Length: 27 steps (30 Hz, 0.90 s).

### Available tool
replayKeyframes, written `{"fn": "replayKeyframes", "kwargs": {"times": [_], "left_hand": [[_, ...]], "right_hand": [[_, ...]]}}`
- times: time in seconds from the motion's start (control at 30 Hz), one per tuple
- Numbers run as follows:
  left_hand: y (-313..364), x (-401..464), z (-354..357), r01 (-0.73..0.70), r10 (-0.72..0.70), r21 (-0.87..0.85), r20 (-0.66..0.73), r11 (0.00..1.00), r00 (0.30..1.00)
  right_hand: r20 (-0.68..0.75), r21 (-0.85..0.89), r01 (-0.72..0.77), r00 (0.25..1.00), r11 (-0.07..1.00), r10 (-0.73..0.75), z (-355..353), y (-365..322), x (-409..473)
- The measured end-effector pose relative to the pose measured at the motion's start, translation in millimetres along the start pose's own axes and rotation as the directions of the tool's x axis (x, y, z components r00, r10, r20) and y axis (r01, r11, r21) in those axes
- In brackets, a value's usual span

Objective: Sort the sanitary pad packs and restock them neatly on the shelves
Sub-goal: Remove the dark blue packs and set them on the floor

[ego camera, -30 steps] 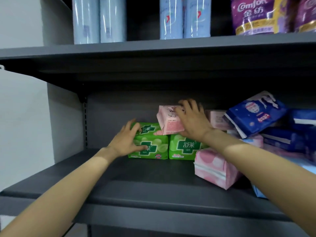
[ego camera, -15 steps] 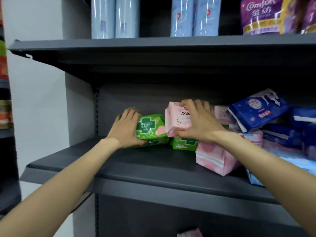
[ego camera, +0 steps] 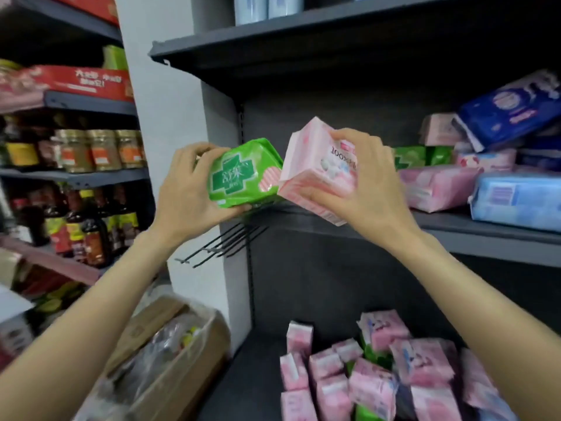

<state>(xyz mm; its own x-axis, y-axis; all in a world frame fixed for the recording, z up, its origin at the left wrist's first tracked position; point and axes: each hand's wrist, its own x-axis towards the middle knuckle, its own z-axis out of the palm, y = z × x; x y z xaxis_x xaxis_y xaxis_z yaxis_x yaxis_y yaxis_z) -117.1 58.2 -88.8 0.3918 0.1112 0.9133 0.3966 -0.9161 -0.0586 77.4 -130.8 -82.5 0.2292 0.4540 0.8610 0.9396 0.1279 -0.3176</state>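
The single head-worn view looks forward and slightly down, close to the left hand (ego camera: 185,189) and right hand (ego camera: 361,183), whose grips sit mid-frame. Beyond the grips stands the grey shelf (ego camera: 485,229); below them a lower shelf, left of them another aisle.

Centre of frame: left hand (ego camera: 185,192) grips a green pad pack (ego camera: 243,174); right hand (ego camera: 361,183) grips a pink pad pack (ego camera: 315,168), the packs touching. Right: grey shelf (ego camera: 485,235) bearing mixed packs. Lower right: pink packs (ego camera: 379,375). Lower left: cardboard box (ego camera: 170,360).
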Motion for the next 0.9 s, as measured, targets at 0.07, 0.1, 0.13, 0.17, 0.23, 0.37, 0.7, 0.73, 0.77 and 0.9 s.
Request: {"fn": "replayKeyframes", "kwargs": {"times": [0.07, 0.1, 0.13, 0.17, 0.23, 0.37, 0.7, 0.73, 0.77, 0.9], "left_hand": [[2, -26, -27, -0.024, 0.022, 0.063, 0.030, 0.998, 0.999], [2, -41, -41, -0.035, 0.028, 0.087, 0.083, 0.996, 0.996], [1, -56, -53, -0.056, 0.041, 0.102, 0.146, 0.993, 0.988], [-2, -68, -61, -0.086, 0.059, 0.109, 0.230, 0.990, 0.971], [-8, -98, -73, -0.120, 0.064, 0.100, 0.444, 0.988, 0.894], [-15, -172, -54, 0.015, -0.031, 0.028, 0.751, 0.999, 0.660], [-41, -439, 45, 0.219, -0.070, 0.064, 0.997, 0.974, 0.019], [-41, -464, 51, 0.209, -0.064, 0.075, 0.996, 0.975, -0.058], [-41, -488, 57, 0.208, -0.057, 0.084, 0.989, 0.975, -0.133], [-33, -571, 66, 0.164, -0.028, 0.076, 0.960, 0.984, -0.279]], "right_hand": [[-0.012, -0.018, 0.067, 0.998, 0.998, -0.067, 4, -15, -28], [-0.003, -0.021, 0.096, 0.995, 0.995, -0.096, 7, -22, -44], [0.010, -0.031, 0.123, 0.992, 0.992, -0.123, 11, -29, -59], [0.033, -0.052, 0.150, 0.988, 0.987, -0.148, 13, -32, -73], [0.097, -0.072, 0.167, 0.982, 0.983, -0.159, 25, -37, -104], [0.228, -0.104, 0.125, 0.969, 0.987, -0.099, 55, -23, -169], [0.549, -0.174, -0.209, 0.790, 0.962, 0.271, 147, 40, -371], [0.564, -0.179, -0.226, 0.774, 0.957, 0.288, 156, 47, -391], [0.586, -0.190, -0.234, 0.752, 0.953, 0.302, 165, 54, -412], [0.654, -0.204, -0.312, 0.662, 0.928, 0.367, 195, 69, -485]]}}
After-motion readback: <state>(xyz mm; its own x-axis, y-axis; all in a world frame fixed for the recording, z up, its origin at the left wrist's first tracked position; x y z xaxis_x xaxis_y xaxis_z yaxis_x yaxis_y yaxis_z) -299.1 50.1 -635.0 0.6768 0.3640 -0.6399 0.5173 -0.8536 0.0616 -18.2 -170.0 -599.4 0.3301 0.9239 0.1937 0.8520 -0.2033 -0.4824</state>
